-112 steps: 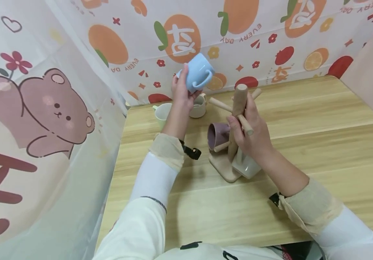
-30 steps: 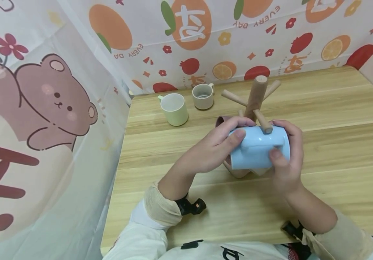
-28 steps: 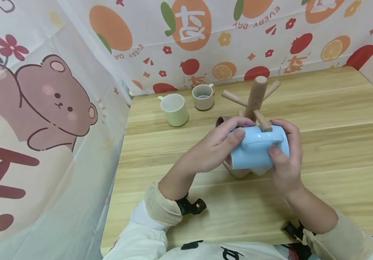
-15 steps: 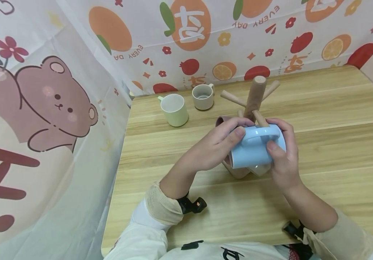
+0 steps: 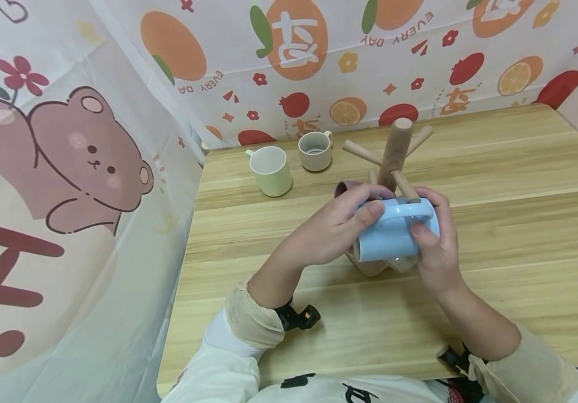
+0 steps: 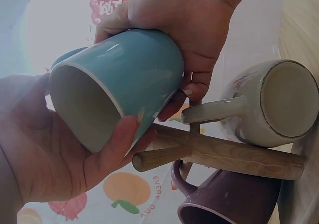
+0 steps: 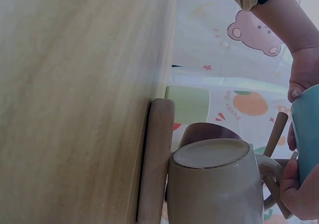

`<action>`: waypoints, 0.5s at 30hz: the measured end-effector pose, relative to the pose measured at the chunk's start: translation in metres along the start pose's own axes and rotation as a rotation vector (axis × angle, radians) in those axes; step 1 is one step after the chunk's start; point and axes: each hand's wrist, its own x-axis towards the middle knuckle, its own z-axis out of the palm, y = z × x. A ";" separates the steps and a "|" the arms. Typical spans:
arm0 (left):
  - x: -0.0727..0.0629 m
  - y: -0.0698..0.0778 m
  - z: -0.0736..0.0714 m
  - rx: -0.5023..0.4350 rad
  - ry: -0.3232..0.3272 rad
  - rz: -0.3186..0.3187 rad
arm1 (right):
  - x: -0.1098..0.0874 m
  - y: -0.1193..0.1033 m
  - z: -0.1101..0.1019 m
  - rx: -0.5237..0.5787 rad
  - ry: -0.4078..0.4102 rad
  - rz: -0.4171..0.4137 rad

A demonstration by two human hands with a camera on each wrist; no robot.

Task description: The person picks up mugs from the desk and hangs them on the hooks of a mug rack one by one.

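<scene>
A light blue mug (image 5: 394, 240) lies on its side in the air in front of a wooden mug tree (image 5: 398, 145), its handle turned up. My left hand (image 5: 326, 226) grips the rim end, and my right hand (image 5: 437, 246) holds the base end with the thumb below the handle. In the head view, one peg's tip (image 5: 407, 187) overlaps the handle's upper edge. On lower pegs hang a purple mug (image 6: 229, 199) and an off-white mug (image 6: 289, 102), largely hidden behind the blue one in the head view.
A pale green mug (image 5: 271, 172) and a small grey-beige cup (image 5: 315, 151) stand upright at the back left of the wooden table (image 5: 495, 240). The tree's other upper pegs (image 5: 361, 152) stick out to either side. A printed curtain (image 5: 349, 61) borders the back.
Earlier my left hand alone held the blue mug near the curtain while my right gripped the tree. Both hands now hold it by the peg; recently its handle turned upward and it shifted slightly left.
</scene>
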 end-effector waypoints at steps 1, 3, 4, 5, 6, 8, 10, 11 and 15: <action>0.000 0.000 0.000 0.003 -0.002 0.001 | 0.000 0.000 0.000 -0.007 0.002 0.009; 0.000 0.000 0.000 0.010 -0.002 0.001 | 0.000 0.000 0.000 -0.018 0.007 0.021; 0.000 0.000 0.000 0.011 -0.001 -0.001 | 0.000 -0.001 0.000 -0.021 0.010 0.027; 0.000 0.000 0.000 0.011 0.000 -0.004 | 0.000 -0.001 0.000 -0.024 0.013 0.030; 0.000 0.001 0.001 0.010 0.002 -0.008 | 0.000 -0.001 0.000 -0.025 0.014 0.033; 0.000 0.001 0.001 0.009 0.006 -0.014 | 0.000 -0.003 0.000 -0.026 0.016 0.036; 0.000 0.001 0.001 0.009 0.010 -0.018 | 0.001 -0.004 0.000 -0.024 0.014 0.036; -0.001 0.002 0.001 0.009 0.013 -0.017 | 0.001 -0.005 0.000 -0.022 0.008 0.034; -0.001 0.002 0.002 0.015 0.019 -0.015 | 0.002 -0.007 0.001 -0.016 -0.007 0.030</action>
